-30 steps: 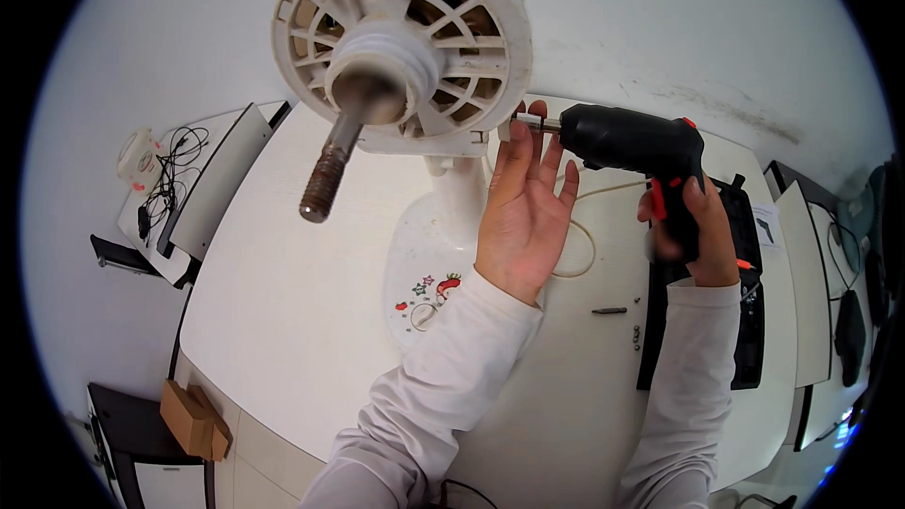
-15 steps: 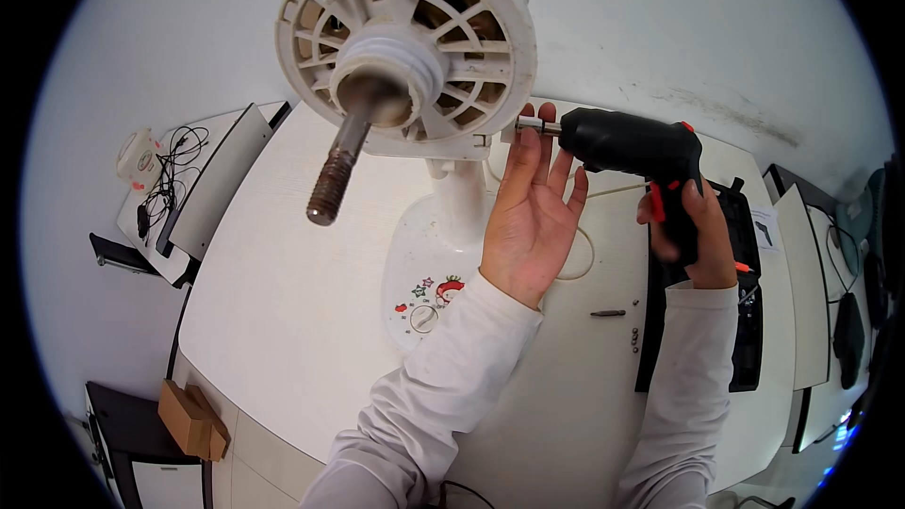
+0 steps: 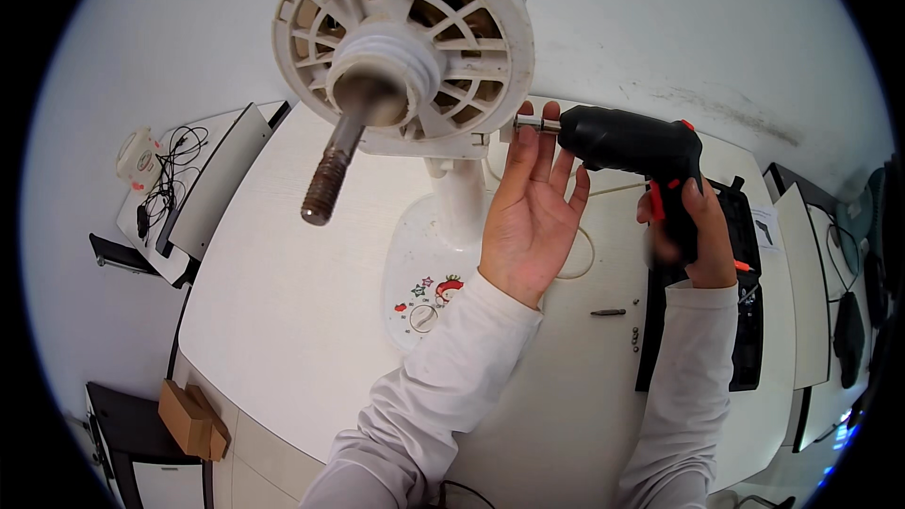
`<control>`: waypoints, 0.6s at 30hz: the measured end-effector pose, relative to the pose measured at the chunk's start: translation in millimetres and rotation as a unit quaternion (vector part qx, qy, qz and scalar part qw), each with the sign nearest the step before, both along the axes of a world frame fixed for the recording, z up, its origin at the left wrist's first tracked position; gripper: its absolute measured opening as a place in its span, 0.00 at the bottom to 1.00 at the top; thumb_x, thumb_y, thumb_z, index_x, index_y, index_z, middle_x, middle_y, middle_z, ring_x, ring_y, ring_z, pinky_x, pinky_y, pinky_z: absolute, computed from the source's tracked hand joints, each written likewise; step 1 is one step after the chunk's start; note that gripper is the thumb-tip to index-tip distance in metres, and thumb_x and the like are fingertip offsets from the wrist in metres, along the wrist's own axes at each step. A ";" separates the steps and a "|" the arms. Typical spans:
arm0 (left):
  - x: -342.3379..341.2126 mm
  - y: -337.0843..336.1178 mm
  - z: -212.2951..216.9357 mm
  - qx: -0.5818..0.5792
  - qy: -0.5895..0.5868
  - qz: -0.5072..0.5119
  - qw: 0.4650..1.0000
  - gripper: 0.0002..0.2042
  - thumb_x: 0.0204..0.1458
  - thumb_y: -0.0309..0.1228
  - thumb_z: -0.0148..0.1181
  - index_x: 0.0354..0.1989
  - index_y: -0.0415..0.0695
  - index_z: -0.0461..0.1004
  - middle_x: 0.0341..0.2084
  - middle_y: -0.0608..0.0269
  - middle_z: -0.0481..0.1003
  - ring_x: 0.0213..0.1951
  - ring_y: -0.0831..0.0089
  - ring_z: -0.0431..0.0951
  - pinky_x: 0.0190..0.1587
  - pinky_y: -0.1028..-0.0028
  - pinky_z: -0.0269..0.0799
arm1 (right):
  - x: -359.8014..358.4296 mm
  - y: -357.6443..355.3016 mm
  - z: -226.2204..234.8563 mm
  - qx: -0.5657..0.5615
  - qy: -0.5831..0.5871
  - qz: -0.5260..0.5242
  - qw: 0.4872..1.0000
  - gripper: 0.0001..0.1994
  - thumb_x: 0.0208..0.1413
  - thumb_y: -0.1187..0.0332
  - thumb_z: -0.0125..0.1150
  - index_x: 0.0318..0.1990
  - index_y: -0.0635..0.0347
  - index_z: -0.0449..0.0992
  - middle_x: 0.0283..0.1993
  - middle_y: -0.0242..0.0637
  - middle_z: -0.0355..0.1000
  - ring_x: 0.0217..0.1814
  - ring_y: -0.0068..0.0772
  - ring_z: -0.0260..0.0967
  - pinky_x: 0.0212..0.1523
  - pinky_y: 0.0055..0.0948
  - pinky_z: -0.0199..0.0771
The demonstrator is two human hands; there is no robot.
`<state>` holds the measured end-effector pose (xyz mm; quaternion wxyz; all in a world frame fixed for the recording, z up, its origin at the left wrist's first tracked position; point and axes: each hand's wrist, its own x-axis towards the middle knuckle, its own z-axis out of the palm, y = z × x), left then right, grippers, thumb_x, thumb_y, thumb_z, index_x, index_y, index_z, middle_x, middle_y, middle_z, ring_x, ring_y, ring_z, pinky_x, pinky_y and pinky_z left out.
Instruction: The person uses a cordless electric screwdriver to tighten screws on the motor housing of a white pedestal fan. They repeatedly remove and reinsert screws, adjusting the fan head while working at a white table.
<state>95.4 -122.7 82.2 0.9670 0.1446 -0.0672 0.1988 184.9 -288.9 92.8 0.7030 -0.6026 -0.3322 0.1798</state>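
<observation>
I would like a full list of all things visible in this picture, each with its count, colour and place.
fan motor housing: one, cream, top centre, with a rusty shaft pointing down-left
fan base: one, white with small stickers and a dial, on the table centre
power screwdriver: one, black with red trigger, its bit at the housing's right edge
table: one, white, centre
loose bit: one, dark, on the table right of centre
black tray: one, right side of the table
cardboard box: one, brown, lower left
cables: a black tangle, left
left hand: open, fingers by the bit
right hand: grips the screwdriver handle
</observation>
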 end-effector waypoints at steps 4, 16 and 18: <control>-1.2 1.8 0.4 -0.001 0.001 0.008 1.000 0.12 0.55 0.40 0.54 0.48 0.60 0.70 0.50 0.82 0.68 0.50 0.80 0.66 0.49 0.73 0.62 | -0.8 2.3 -0.3 0.001 -0.001 0.003 1.000 0.26 0.55 0.45 0.48 0.47 0.62 0.65 0.27 0.39 0.71 0.10 0.15 0.55 0.12 0.15 0.53; 0.3 5.0 -0.9 -0.015 0.009 0.022 1.000 0.10 0.53 0.39 0.56 0.43 0.56 0.71 0.47 0.82 0.69 0.48 0.80 0.66 0.50 0.73 0.61 | 0.7 1.7 -2.6 0.006 0.001 0.004 1.000 0.26 0.55 0.44 0.48 0.46 0.62 0.65 0.27 0.39 0.71 0.11 0.15 0.55 0.12 0.15 0.53; 0.9 5.2 -1.2 -0.001 0.014 0.030 0.999 0.09 0.54 0.38 0.56 0.43 0.56 0.71 0.47 0.82 0.69 0.48 0.80 0.66 0.50 0.73 0.61 | 1.6 1.2 -3.2 0.006 -0.001 0.004 1.000 0.26 0.55 0.45 0.48 0.46 0.62 0.66 0.27 0.39 0.71 0.12 0.15 0.55 0.12 0.16 0.54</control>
